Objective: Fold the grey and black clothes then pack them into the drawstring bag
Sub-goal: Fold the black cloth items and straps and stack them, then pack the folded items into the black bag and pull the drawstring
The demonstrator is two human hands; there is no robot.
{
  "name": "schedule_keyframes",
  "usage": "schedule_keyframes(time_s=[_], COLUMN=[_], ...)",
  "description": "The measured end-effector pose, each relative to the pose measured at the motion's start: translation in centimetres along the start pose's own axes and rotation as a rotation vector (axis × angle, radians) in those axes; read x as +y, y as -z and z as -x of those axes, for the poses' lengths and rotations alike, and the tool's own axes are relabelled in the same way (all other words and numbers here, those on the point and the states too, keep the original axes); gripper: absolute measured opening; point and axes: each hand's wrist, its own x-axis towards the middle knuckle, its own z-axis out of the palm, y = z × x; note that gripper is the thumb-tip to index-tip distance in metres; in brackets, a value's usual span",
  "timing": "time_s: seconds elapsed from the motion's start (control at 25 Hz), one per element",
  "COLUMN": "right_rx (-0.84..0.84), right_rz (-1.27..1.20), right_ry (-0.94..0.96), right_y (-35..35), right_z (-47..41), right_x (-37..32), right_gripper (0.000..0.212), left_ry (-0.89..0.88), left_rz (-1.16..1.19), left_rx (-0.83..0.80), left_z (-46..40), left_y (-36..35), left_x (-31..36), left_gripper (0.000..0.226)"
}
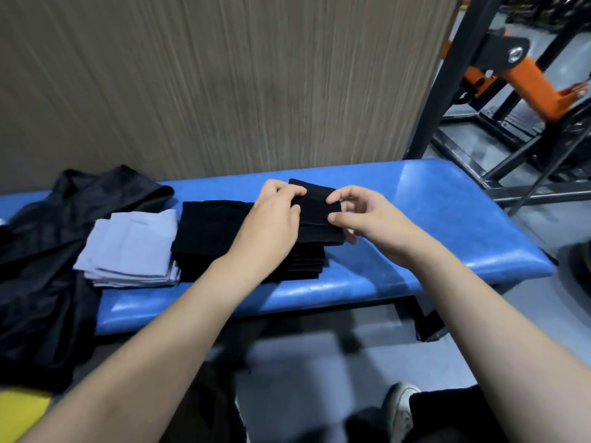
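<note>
Blue padded bench (431, 199), seen from above; wood-grain wall panel (224, 84) behind its far edge.

Both hands over the bench's middle. Left hand (271, 222) and right hand (367, 219) each pinch a small folded black cloth (315, 207) between thumb and fingertips, left at its left edge, right at its right edge. The cloth is held just above the black stack (204, 238), over the stack's right end.

Black stack lies mid-bench, reaching toward the near edge. Grey stack (131, 251) sits just beside it on the left, folded, edges roughly squared.

Black bag (48, 266) lies crumpled over the bench's left end, hanging past the near edge, touching the grey stack.

Orange and black gym machine (518, 75) beyond the bench's right end. Shoe (399, 407) on the floor below.

No readable writing, labels or brands on any item.
</note>
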Motion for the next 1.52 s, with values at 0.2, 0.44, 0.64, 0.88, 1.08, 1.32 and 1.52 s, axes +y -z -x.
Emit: schedule_keyframes(time_s=[0.2, 0.44, 0.64, 0.88, 1.08, 1.32, 1.52], right_rx=[0.001, 0.009, 0.004, 0.079, 0.231, 0.315, 0.253], right_rz=[0.093, 0.246, 0.237, 0.362, 0.512, 0.639, 0.857], right_ry=[-0.056, -0.079, -0.009, 0.057, 0.189, 0.345, 0.446], right_y=[-2.2, -2.5, -2.7, -2.4, -3.1, -6.0, -9.8], right_z=[-1.0, -1.4, -1.7, -1.5, -1.5, -1.0, -1.3], right_x=[0.1, 0.3, 0.3, 0.1, -0.5, -2.4, -4.2], right_gripper=[0.022, 0.015, 0.013, 0.013, 0.013, 0.020, 0.012], left_ry=[-0.046, -0.102, -0.099, -0.130, -0.153, -0.145, -0.057], left_rz=[-0.146, -0.477, -0.444, -0.332, -0.261, -0.192, -0.137], left_rx=[-0.003, 0.011, 0.070, 0.151, 0.209, 0.288, 0.288], left_z=[0.0, 0.1, 0.3, 1.3, 2.0, 3.0, 4.0], left_y=[0.0, -1.6, -1.0, -0.7, 0.9, 4.3, 8.5], left_x=[-2.3, -3.5, -3.7, -3.8, -4.9, -6.7, -10.0], left_gripper=[0.033, 0.030, 0.029, 0.031, 0.026, 0.018, 0.017])
